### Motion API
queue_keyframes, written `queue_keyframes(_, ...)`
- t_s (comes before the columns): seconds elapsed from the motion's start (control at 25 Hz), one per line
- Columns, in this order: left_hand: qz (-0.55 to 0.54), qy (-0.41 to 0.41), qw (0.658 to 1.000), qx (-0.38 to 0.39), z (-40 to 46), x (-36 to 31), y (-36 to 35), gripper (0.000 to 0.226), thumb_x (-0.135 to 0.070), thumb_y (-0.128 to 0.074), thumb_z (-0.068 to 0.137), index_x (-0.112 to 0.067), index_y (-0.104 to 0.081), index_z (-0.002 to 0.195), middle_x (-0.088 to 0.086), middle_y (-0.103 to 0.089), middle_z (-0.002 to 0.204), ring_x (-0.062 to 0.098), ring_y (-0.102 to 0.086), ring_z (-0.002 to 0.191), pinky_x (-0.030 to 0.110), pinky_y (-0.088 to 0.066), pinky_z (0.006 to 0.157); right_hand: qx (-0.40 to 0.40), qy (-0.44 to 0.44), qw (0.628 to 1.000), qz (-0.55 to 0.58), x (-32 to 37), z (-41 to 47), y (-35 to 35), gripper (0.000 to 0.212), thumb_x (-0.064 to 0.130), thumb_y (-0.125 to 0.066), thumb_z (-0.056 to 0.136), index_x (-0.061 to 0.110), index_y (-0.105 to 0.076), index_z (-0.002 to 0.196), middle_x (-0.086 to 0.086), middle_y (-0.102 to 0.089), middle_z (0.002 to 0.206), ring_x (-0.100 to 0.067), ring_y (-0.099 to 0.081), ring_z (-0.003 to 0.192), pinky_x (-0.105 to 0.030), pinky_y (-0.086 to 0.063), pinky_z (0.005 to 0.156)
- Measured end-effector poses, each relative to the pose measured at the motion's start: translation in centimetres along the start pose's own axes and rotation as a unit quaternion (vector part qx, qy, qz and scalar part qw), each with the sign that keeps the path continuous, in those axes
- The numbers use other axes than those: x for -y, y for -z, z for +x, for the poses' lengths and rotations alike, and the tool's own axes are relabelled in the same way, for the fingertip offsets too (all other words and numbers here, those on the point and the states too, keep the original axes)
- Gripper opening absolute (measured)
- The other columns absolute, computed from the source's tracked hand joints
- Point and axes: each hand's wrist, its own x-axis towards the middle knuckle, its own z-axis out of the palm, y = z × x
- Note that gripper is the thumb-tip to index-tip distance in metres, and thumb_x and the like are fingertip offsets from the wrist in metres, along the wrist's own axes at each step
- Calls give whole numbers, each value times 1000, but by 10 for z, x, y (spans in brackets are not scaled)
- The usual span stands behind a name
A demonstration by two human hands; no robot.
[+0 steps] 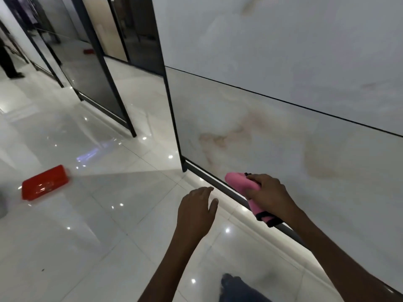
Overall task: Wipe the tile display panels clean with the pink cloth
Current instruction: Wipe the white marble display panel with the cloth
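Note:
A large pale marble-look tile display panel in a dark frame fills the right side, with a second panel above it across a thin dark seam. My right hand grips the pink cloth, which has a black trim, and holds it against the panel's bottom edge by the dark lower rail. My left hand hovers over the floor just left of the cloth, fingers loosely spread, holding nothing.
A red plastic box lies on the glossy white floor at the left. Dark-framed display panels stand in a row further back. A person's legs show at far left. My knee in jeans is at the bottom.

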Motion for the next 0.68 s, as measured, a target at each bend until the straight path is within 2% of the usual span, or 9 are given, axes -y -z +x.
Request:
queue_keyframes(0.2,23,-1,1000,3,99,110,11,43,-38,-39,103,-23,-45,143,-6,-50,143,14,-48,128,26,-32,103,19,30,999,8,70,126,-67,34,24,-64,84,22,-67,118,-3,-66,111,-25,-63,96,-31,-49,83)
queue_keyframes(0.28,32,11,999,19,147,160,19,44,-40,-39,102,-21,-48,141,-4,-52,141,17,-50,126,27,-35,102,28,36,999,14,101,185,-88,38,34,-60,78,25,-68,114,-1,-67,107,-24,-64,93,-30,-48,80)
queue_keyframes(0.36,59,33,997,42,194,208,33,54,-47,-32,97,-16,-55,135,1,-58,135,23,-56,121,30,-39,99,43,49,998,18,136,246,-105,44,43,-51,70,27,-70,106,3,-70,93,-21,-65,82,-29,-51,72)
queue_keyframes(0.44,73,34,996,42,248,253,54,53,-44,-34,96,-13,-57,133,3,-60,133,26,-57,118,31,-40,96,43,55,997,32,180,305,-117,38,42,-52,77,26,-70,107,4,-68,87,-18,-63,75,-26,-46,64)
queue_keyframes(0.52,89,29,995,22,309,291,71,42,-35,-42,101,-17,-51,138,-1,-55,139,22,-53,122,30,-36,97,20,70,997,35,219,358,-127,34,32,-56,85,23,-67,116,0,-68,101,-20,-61,81,-27,-43,69)
queue_keyframes(0.68,28,23,999,-1,381,336,71,45,-36,-42,101,-20,-46,142,-2,-51,143,18,-49,130,24,-32,103,-22,76,997,14,259,443,-142,35,28,-56,87,20,-65,119,-1,-65,118,-23,-62,98,-31,-46,82)
